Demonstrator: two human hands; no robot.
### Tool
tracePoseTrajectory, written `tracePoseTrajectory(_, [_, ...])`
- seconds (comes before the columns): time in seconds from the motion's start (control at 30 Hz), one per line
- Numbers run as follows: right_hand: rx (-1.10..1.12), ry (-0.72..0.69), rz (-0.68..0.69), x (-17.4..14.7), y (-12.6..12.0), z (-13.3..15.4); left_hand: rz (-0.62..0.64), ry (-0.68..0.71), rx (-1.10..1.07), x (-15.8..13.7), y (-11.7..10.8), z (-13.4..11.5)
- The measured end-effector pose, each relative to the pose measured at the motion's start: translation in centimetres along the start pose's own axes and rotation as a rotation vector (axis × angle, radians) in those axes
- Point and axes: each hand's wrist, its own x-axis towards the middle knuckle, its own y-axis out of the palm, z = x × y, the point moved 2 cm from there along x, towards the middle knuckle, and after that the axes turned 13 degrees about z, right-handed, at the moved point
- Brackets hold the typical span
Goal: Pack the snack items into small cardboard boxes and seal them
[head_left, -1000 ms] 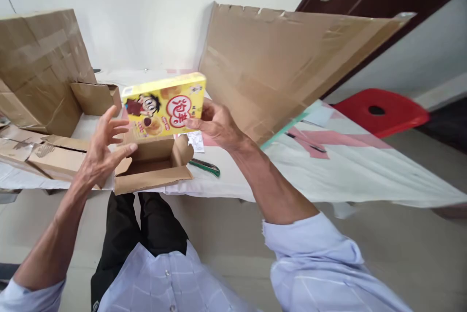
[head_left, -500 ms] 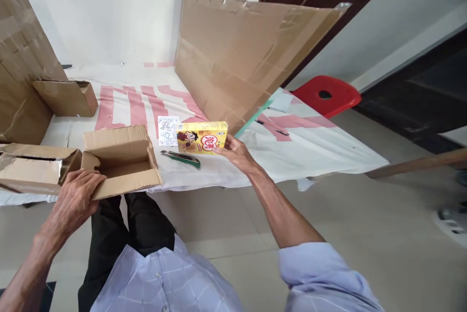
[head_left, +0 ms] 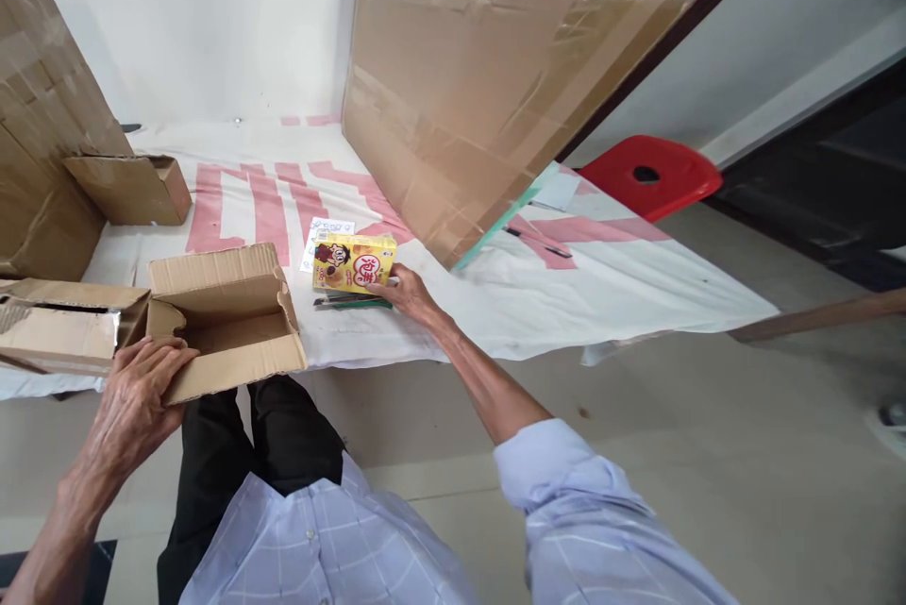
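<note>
My right hand [head_left: 405, 292] grips the right end of a yellow snack box [head_left: 354, 262] with a cartoon figure and red lettering. The snack box is over part of a printed white paper [head_left: 329, 226] and partly hides a green utility knife [head_left: 354, 301] on the table. Left of it stands an open cardboard box [head_left: 237, 312], its inside showing bare cardboard. My left hand [head_left: 147, 378] is closed on that box's near left edge and flap, thumb side toward the opening.
A second cardboard box [head_left: 57, 327] adjoins on the left, with a smaller one [head_left: 131, 190] behind. A large cardboard sheet [head_left: 481, 105] leans at the back. Beside it lie a pen [head_left: 559, 251] and green strip [head_left: 495, 232]; a red stool [head_left: 647, 176] stands beyond the cloth-covered table [head_left: 637, 294].
My right hand has carried the yellow snack box left, toward the open cardboard box, and over the utility knife. My left hand stays on the cardboard box, which has shifted slightly left.
</note>
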Motion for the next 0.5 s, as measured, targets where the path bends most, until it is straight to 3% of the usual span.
tracePoseTrajectory(0.1, [-0.137, 0.007, -0.187, -1.1, 0.7, -0.2, 0.010, -0.010, -0.075, -0.6, -0.4, -0.3])
tracePoseTrajectory(0.2, [-0.336, -0.138, -0.328, -3.3, 1.8, 0.0, 0.000, -0.030, -0.186, -1.2, -1.0, -0.5])
tracePoseTrajectory(0.33, [-0.512, -0.342, -0.127, -5.2, 4.0, 0.6, -0.029, -0.079, -0.259, -1.5, -1.4, -0.2])
tracePoseTrajectory(0.5, [-0.680, -0.280, 0.042, -4.7, 5.1, 0.7, 0.020, -0.056, -0.257, -1.2, -0.1, 0.3])
